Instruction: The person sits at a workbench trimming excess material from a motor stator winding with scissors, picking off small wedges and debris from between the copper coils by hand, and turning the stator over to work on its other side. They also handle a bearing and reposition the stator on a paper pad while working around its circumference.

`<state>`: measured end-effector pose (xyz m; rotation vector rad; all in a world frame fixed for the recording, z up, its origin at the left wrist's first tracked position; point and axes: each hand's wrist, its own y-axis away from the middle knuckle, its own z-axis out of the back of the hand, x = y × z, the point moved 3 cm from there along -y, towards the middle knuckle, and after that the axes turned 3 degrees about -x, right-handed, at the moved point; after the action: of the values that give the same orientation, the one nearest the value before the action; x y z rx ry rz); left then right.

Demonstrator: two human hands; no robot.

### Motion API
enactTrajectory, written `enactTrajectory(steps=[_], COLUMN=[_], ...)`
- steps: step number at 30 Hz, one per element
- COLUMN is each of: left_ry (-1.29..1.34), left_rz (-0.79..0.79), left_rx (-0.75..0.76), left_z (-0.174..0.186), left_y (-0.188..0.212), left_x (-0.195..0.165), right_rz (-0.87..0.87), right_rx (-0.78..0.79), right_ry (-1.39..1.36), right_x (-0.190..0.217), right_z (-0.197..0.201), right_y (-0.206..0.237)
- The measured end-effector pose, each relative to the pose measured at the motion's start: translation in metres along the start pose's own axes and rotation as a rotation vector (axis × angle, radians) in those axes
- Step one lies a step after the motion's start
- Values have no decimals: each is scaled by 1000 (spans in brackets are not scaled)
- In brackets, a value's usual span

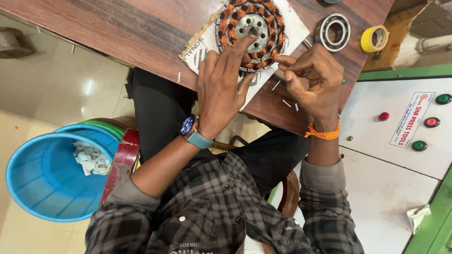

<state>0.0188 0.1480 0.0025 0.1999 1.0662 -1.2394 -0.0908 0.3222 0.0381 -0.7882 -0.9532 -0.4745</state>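
Left hand presses the copper-wound stator; right hand pinches shut (contents unclear).

Dark reddish wood tabletop. On it: white cardboard sheet under copper-wound stator; steel bearing beside sheet; yellow tape roll near edge; small white strips scattered.

A dark wooden table stands over a glossy cream tiled floor. A blue bucket sits on it, and a white panel with coloured buttons adjoins the table.
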Motion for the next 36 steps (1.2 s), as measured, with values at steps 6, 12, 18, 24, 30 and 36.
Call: enactTrajectory(steps=[6,12,18,24,30,36], left_ry=[-15,-32,-57,-29,-52,-124], left_rz=[-5,-9,-35,-58,-36,-192], left_rx=[-4,-10,-8,9,86,87], left_z=[0,0,3,7,7,6], left_y=[0,-1,-2,-5,-8,-16], left_x=[0,-1,-4,-5,-6,-5], right_rz=[17,53,47,72,88,97], right_rx=[-21,1,14,32,53,66], right_ry=[14,42,38,202,302,365], right_x=[-6,-6,-4,6,13,16], right_z=[4,4,1,0,-2,-4], right_y=[-3,-2,-3,-6,-8,-7])
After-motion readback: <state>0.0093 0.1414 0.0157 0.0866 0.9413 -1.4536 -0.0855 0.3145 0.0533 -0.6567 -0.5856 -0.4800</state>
